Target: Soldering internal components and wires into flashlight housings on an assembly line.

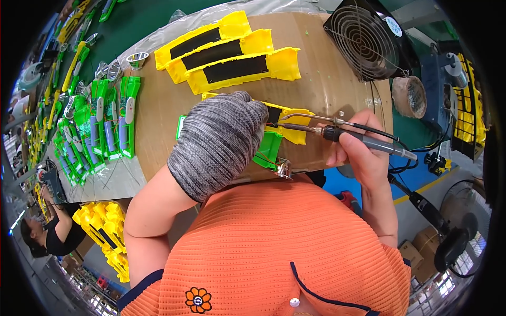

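Note:
My left hand (pixel 219 139), in a grey knitted glove, is closed with its fingers bent over the work; whatever they pinch is hidden. My bare right hand (pixel 367 158) grips a soldering iron (pixel 373 143) with a thin metal feed tube along its shaft. The iron's tip points left and ends right beside the gloved fingers. Beneath them lie a yellow plastic shell (pixel 296 135) with a black strip and a green plastic housing (pixel 270 148), both partly covered by the glove. Thin wires run by the green housing, near a small silvery reflector cup (pixel 284 168) at the table's near edge.
Three yellow shells (pixel 232 71) with black strips lie overlapped beyond my hands. Green housings with blue cells (pixel 109 124) crowd the left side. A black fan (pixel 363 42) stands far right, beside a tape roll (pixel 409 97). Another person (pixel 52 231) sits at lower left.

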Demonstrator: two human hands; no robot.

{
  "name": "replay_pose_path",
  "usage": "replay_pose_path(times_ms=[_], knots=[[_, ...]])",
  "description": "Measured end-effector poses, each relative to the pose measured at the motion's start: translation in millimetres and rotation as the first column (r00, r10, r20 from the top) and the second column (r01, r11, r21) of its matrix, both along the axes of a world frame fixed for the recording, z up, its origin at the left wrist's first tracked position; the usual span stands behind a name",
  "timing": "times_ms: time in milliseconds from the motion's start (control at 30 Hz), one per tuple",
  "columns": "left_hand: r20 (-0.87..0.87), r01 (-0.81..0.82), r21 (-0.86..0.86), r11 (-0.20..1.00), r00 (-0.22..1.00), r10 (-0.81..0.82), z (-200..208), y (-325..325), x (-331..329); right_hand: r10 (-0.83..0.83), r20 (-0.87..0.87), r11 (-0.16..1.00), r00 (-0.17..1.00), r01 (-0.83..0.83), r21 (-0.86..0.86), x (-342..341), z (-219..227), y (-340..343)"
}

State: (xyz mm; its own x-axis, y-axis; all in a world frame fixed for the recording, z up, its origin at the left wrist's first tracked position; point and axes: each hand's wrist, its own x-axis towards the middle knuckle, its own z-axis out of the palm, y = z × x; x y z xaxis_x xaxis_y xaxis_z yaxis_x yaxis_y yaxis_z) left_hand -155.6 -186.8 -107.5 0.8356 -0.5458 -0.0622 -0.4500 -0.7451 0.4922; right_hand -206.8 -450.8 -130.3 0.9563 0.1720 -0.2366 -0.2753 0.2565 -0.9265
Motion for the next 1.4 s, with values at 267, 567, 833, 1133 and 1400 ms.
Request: replay_pose_path(times_ms=[267,567,833,1133,1400], knots=[[-0.046,-0.023,0.068,0.997,0.999,0.026,3.4,-5.1,0.4,0.02,-0.018,0.999,1.0,-0.02,-0.047,0.4,4.0,3.2],[-0.036,-0.004,0.126,0.992,0.999,0.008,0.4,-5.7,1.9,0.025,-0.003,0.998,1.0,-0.025,-0.055,0.7,1.4,5.7],[-0.005,0.023,0.115,0.993,1.0,-0.023,9.6,-9.5,4.4,-0.029,0.0,1.0,1.0,0.029,0.002,-3.6,-0.3,-0.6],[-0.024,0.01,0.142,0.99,1.0,-0.007,11.7,-10.4,3.7,0.0,0.029,0.998,1.0,0.002,-0.069,-5.0,0.2,6.7],[-0.009,0.011,0.128,0.992,1.0,-0.01,8.6,-8.9,3.4,-0.026,0.031,0.999,0.999,0.026,-0.028,-6.3,-1.2,8.0]])
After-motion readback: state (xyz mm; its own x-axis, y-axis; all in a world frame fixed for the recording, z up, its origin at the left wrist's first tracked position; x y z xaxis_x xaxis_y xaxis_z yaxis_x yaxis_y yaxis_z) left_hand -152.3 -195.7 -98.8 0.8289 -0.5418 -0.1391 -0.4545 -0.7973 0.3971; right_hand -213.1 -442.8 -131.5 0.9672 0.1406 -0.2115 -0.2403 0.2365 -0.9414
